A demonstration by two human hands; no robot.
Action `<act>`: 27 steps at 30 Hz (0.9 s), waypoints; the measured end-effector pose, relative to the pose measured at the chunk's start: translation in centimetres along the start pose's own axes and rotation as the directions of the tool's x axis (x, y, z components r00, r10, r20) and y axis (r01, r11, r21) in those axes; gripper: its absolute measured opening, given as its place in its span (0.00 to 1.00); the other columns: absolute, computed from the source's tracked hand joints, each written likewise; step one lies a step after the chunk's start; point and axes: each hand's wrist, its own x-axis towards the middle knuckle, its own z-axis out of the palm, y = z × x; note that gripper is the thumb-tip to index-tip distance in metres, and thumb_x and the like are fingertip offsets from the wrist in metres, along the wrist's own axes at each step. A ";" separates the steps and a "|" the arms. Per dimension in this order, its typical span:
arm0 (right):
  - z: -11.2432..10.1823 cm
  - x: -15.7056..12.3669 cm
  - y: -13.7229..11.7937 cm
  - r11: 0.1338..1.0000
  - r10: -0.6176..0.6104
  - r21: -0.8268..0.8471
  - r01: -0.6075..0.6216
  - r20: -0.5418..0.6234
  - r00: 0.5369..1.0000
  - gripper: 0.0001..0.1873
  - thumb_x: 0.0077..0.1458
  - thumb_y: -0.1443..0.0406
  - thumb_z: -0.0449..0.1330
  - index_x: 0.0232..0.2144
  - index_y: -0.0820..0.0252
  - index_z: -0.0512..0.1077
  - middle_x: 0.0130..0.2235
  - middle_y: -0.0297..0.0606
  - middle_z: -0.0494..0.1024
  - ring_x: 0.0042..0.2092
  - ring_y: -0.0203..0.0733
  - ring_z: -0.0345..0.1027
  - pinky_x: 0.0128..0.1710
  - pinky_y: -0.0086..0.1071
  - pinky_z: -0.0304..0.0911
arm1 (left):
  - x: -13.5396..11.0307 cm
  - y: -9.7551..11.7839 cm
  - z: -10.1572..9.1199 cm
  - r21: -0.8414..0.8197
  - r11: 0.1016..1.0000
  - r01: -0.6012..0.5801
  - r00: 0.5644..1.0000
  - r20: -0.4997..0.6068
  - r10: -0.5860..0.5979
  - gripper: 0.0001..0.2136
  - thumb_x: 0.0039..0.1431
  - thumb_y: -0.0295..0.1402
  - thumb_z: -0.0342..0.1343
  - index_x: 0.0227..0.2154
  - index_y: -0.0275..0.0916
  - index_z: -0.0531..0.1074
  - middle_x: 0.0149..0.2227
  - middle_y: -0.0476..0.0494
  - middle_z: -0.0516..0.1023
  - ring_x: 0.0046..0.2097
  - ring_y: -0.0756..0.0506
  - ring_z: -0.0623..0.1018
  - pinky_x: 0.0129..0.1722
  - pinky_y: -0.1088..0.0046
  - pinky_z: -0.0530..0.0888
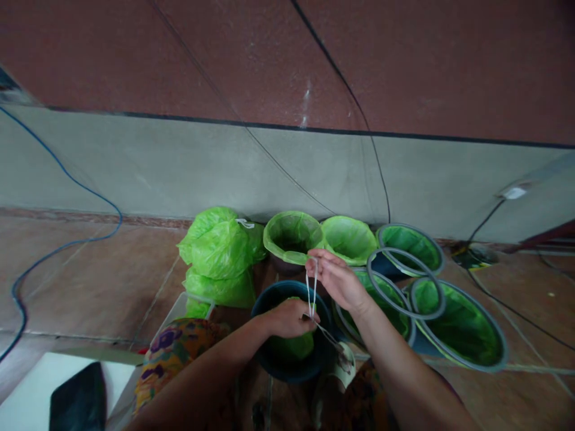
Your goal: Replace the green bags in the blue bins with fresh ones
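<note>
A loop of white string (311, 287) runs upright between my two hands. The fingers of my right hand (339, 278) are pinched at its upper end. Lower and to the left, my left hand (291, 317) is closed on the string's lower part, and whether it also grips plastic is hidden. Beneath the hands stands a dark blue bucket (266, 293) with a green plastic bag (291, 347) inside. More white string (329, 337) trails from my left hand towards a pale cup-like container (348, 371) at the bucket's right.
Bins lined with green bags, including one bin (293, 230) behind the bucket, stand along the wall. Loose grey rings (376, 281) lie across the right-hand bins. Filled green bags (220, 245) are stacked at left. A blue cable (67, 242) crosses the tiled floor.
</note>
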 end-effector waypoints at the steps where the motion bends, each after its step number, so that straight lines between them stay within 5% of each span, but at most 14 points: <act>1: -0.4 0.3 0.4 0.998 0.026 -0.056 -0.029 -0.056 0.998 0.19 0.50 0.54 0.60 0.43 0.56 0.69 0.35 0.37 0.75 0.37 0.38 0.68 0.40 0.34 0.63 | 0.1 -0.2 0.0 -0.018 0.999 0.032 0.999 -0.014 -0.032 0.11 0.55 0.33 0.50 0.32 0.37 0.77 0.29 0.47 0.77 0.30 0.51 0.72 0.32 0.78 0.66; 3: -1.5 0.6 1.5 0.964 0.070 -0.240 -0.117 -0.199 0.978 0.24 0.51 0.52 0.59 0.48 0.55 0.65 0.36 0.37 0.75 0.36 0.38 0.69 0.38 0.34 0.64 | 0.3 -0.7 -0.2 -0.094 0.989 0.114 0.989 -0.087 -0.122 0.14 0.57 0.35 0.47 0.28 0.35 0.76 0.22 0.50 0.72 0.25 0.52 0.68 0.27 0.78 0.63; 6: -2.9 0.5 3.7 0.793 0.073 -0.562 -0.236 -0.296 0.952 0.29 0.52 0.50 0.56 0.52 0.58 0.61 0.34 0.39 0.76 0.34 0.40 0.70 0.35 0.34 0.64 | 0.6 -1.6 -0.6 -0.270 0.942 0.198 0.936 -0.232 -0.263 0.13 0.55 0.35 0.48 0.22 0.34 0.74 0.18 0.52 0.66 0.23 0.53 0.64 0.25 0.78 0.60; 10: -3.2 -0.7 6.0 0.601 0.223 -0.781 -0.172 -0.043 0.974 0.22 0.54 0.52 0.55 0.45 0.62 0.67 0.27 0.36 0.75 0.29 0.37 0.69 0.30 0.30 0.61 | 0.8 -2.6 -1.1 -0.457 0.849 0.265 0.827 -0.345 -0.444 0.14 0.53 0.36 0.50 0.19 0.33 0.72 0.17 0.51 0.65 0.21 0.54 0.61 0.23 0.77 0.58; 14: -2.3 -2.1 6.6 0.477 0.390 -0.860 -0.183 0.021 0.921 0.12 0.55 0.60 0.53 0.27 0.61 0.70 0.19 0.31 0.69 0.21 0.31 0.61 0.22 0.25 0.53 | 0.7 -3.1 -1.5 -0.521 0.818 0.243 0.801 -0.368 -0.472 0.13 0.50 0.37 0.52 0.21 0.32 0.75 0.18 0.49 0.68 0.20 0.54 0.62 0.22 0.77 0.58; 19: -2.3 -2.3 5.4 0.577 0.578 -0.776 -0.253 0.170 0.798 0.13 0.53 0.59 0.54 0.24 0.61 0.69 0.19 0.30 0.69 0.20 0.30 0.60 0.20 0.24 0.54 | 0.4 -2.6 -2.1 -0.250 0.934 0.255 0.855 -0.394 -0.338 0.08 0.49 0.33 0.54 0.24 0.35 0.77 0.21 0.50 0.73 0.24 0.52 0.69 0.28 0.76 0.64; 23: -3.6 -1.2 5.0 0.715 0.328 -0.640 -0.282 -0.050 0.943 0.10 0.49 0.59 0.57 0.27 0.61 0.70 0.22 0.33 0.72 0.22 0.31 0.62 0.22 0.25 0.57 | -0.1 -1.6 -2.7 0.235 0.961 0.144 0.937 -0.344 -0.057 0.09 0.52 0.28 0.51 0.30 0.41 0.77 0.25 0.51 0.77 0.29 0.50 0.74 0.48 0.65 0.64; 25: -4.0 -0.8 5.3 0.819 0.220 -0.513 -0.257 -0.132 0.966 0.09 0.44 0.62 0.59 0.30 0.61 0.71 0.25 0.33 0.74 0.24 0.31 0.64 0.24 0.25 0.59 | -0.4 -1.2 -2.8 0.406 0.913 0.047 0.956 -0.284 0.077 0.10 0.54 0.27 0.49 0.32 0.42 0.76 0.26 0.51 0.77 0.32 0.49 0.75 0.54 0.61 0.59; 27: -3.9 -0.6 5.9 0.876 0.246 -0.399 -0.272 -0.116 0.962 0.12 0.39 0.65 0.60 0.31 0.60 0.71 0.26 0.33 0.75 0.25 0.33 0.66 0.25 0.26 0.60 | -0.7 -1.1 -2.8 0.522 0.852 -0.027 0.961 -0.223 0.167 0.09 0.55 0.26 0.49 0.33 0.41 0.74 0.28 0.49 0.78 0.34 0.48 0.76 0.56 0.60 0.57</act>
